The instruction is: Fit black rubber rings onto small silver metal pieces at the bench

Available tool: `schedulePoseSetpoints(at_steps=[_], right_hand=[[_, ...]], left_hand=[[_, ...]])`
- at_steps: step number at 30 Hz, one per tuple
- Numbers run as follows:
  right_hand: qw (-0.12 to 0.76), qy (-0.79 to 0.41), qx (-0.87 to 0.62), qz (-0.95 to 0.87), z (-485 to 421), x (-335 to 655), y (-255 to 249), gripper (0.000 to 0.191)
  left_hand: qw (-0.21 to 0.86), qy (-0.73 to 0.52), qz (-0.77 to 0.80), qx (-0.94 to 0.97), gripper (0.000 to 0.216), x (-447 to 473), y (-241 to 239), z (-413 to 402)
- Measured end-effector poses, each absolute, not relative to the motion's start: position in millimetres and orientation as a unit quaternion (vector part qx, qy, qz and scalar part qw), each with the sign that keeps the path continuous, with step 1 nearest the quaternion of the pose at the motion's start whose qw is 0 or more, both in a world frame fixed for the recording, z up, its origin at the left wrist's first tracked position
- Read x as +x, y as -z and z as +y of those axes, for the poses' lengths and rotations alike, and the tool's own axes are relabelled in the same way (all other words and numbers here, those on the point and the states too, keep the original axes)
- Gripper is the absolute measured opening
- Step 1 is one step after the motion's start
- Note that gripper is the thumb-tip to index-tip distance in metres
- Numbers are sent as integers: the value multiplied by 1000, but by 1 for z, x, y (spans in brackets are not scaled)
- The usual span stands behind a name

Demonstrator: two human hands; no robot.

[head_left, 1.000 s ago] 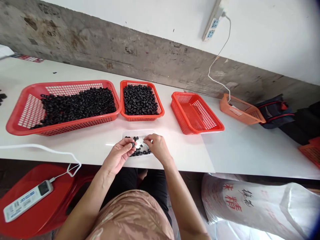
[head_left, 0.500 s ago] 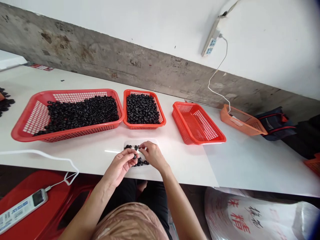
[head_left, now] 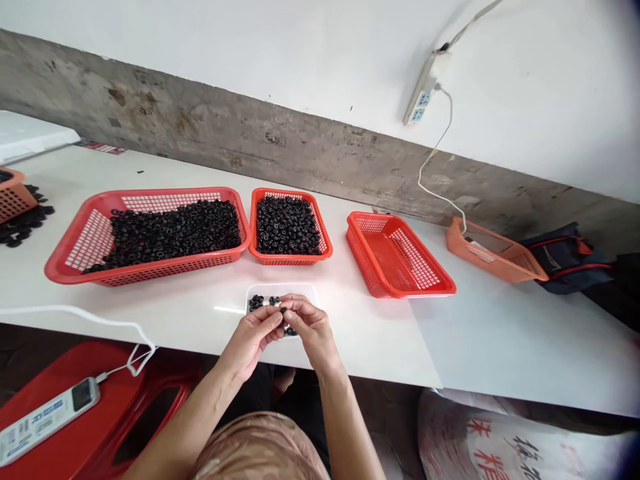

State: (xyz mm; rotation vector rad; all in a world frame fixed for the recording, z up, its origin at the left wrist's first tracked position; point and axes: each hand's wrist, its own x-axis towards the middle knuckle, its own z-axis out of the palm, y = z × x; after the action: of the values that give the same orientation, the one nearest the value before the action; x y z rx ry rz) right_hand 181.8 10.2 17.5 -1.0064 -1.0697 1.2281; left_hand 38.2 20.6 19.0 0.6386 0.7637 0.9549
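left hand [head_left: 250, 340] and right hand [head_left: 311, 330] pinch a small black rubber ring [head_left: 283, 311] over a white tray [head_left: 300, 291] with few left — two heaped red baskets [head_left: 165, 271] [head_left: 290, 261], a third red basket [head_left: 400, 288] bare.

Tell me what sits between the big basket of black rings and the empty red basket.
In the head view, a smaller red basket heaped with black rings sits there.

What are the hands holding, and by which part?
The left hand and right hand seem to pinch a small black ring between their fingertips; which part of it they grip is hidden.
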Motion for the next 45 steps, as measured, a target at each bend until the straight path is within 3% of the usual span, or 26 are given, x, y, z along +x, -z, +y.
schedulePoseSetpoints(at_steps=[15,22,27,45], right_hand=[[527,-245,-553,-596,-22,197,-32,20],[538,-187,-695,-438,-20,243,29,42],[526,-185,-734,-388,-22,268,70,56],[540,-230,-694,-417,-25,265,75,39]], left_hand=[[716,-412,377,418,31,52,-18,14],[732,-403,390,387,31,42,-18,15],[733,-415,389,374,31,40,-11,16],[726,-420,388,381,37,42,-17,8]])
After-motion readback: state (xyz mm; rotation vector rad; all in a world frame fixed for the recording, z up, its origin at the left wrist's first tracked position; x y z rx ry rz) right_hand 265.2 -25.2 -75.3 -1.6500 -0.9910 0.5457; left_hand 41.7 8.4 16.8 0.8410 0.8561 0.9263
